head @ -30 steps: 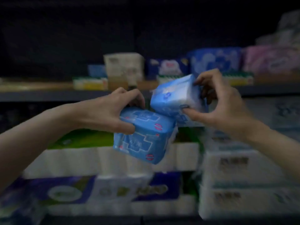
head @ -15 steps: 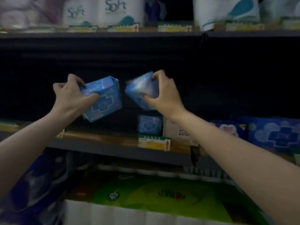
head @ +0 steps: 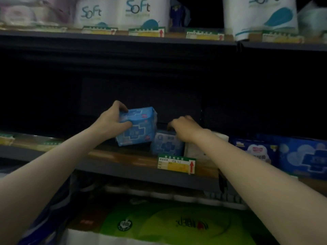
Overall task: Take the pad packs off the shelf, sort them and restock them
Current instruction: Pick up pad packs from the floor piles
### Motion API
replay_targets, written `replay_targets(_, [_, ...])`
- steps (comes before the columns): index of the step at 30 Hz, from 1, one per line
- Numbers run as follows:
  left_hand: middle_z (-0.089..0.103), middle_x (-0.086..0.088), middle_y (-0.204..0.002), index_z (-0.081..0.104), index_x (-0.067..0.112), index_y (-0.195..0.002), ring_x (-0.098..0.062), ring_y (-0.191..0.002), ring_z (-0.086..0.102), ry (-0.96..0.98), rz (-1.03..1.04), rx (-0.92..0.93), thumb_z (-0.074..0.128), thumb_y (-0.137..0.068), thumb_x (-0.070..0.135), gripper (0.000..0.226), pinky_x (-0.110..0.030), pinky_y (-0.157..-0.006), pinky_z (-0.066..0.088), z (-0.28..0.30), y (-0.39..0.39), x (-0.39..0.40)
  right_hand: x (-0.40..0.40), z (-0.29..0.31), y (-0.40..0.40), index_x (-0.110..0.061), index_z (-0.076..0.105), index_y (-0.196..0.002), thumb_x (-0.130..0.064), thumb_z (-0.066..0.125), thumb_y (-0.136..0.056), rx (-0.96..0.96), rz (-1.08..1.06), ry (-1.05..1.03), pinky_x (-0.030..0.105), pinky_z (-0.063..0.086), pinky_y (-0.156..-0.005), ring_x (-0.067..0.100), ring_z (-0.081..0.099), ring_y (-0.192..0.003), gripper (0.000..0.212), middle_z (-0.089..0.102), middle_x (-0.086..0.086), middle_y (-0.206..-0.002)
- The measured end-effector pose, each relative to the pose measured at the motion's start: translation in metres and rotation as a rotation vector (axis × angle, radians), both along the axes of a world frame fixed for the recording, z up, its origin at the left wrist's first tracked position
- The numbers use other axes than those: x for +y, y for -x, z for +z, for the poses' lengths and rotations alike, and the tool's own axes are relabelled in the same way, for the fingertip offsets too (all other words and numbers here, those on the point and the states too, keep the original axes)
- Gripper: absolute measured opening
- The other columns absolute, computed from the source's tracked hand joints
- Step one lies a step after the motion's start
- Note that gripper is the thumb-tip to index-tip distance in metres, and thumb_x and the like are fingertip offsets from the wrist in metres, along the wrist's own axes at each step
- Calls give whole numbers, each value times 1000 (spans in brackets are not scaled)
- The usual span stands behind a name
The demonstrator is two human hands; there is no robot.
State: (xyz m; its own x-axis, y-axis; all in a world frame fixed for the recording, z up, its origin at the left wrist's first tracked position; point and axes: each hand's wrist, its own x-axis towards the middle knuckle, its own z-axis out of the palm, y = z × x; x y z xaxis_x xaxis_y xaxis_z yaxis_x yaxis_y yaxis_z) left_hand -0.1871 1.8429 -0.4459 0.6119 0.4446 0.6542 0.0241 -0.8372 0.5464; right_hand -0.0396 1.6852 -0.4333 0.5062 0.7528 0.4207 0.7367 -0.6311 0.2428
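We are gripping a light, squashy blue pad pack (head: 137, 127) in our left hand (head: 113, 123), thumb and fingers on opposite edges, just left of the shelved pack (head: 167, 144) beneath our right hand (head: 185, 129), its fingers hidden.

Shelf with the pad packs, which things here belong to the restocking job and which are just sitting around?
In the job:
- light blue pad pack held in the left hand
- light blue pad pack standing on the brown shelf board, under the right hand

Just there:
- white Soft paper rolls
- green bag
- dark blue packs
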Motion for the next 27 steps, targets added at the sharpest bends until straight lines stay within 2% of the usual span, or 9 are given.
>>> replay_targets(3, [50,-5,-109,38,20,-110,-18,-90,54,13,-113,55,58,-88,15,30,-28,-67,45,-2,-17,-9,-21,10,6,-13,54,-127,3,40,-90,-46,52,-230,34,33,-101,30,48,-117,43,56,11,-127])
replay_targets(6, [48,-6,-120,43,19,-121,-22,-103,54,-81,-179,192,56,-90,13,34,-29,-80,44,-11,-38,-24,-36,11,2,-17,57,-119,6,39,-86,-5,76,-326,34,31,-103,29,47,-118,45,58,8,-125])
replay_targets(10, [36,-2,-142,46,21,-136,-27,-124,42,-333,59,363,57,-91,12,47,-34,-98,38,-25,-61,-38,-55,4,-4,-20,59,-115,8,36,-83,33,99,-414,34,26,-104,27,48,-118,48,60,6,-121])
replay_targets(12, [32,1,-144,47,25,-135,-31,-125,34,-353,184,281,56,-91,12,46,-40,-100,35,-28,-58,-50,-69,1,-3,-19,59,-115,9,36,-85,2,134,-456,33,23,-104,23,50,-116,47,62,3,-120])
replay_targets(15, [41,-6,-132,55,18,-121,-31,-119,35,-378,200,-117,59,-87,12,35,-42,-94,35,-43,-51,-81,-98,-6,-4,-19,60,-112,7,36,-87,-26,198,-548,35,28,-106,24,51,-115,44,63,2,-116])
replay_targets(18, [50,-11,-112,59,11,-101,-27,-105,41,-484,47,-412,55,-82,5,20,-39,-84,37,-70,-58,-132,-144,-19,-1,-14,63,-111,5,38,-85,-95,238,-572,46,37,-101,26,58,-106,40,66,6,-108])
replay_targets(23, [58,-14,-104,59,10,-93,-26,-96,41,-704,-358,-419,48,-73,14,23,-33,-77,28,-139,-91,-268,-275,-76,1,-7,65,-104,-1,33,-68,-148,175,-560,49,45,-87,30,62,-93,48,69,7,-99])
replay_targets(25, [59,-14,-103,58,10,-92,-25,-94,41,-743,-514,-377,47,-73,12,22,-33,-77,28,-176,-105,-329,-341,-118,-5,-3,64,-102,2,34,-68,-67,102,-560,44,47,-88,27,63,-91,46,69,8,-97])
replay_targets(27, [59,-12,-102,54,13,-94,-24,-93,41,-773,-645,-301,44,-73,12,23,-33,-77,28,-218,-122,-392,-409,-167,-13,0,64,-104,7,37,-73,42,-23,-547,26,43,-86,27,63,-90,41,68,11,-98])
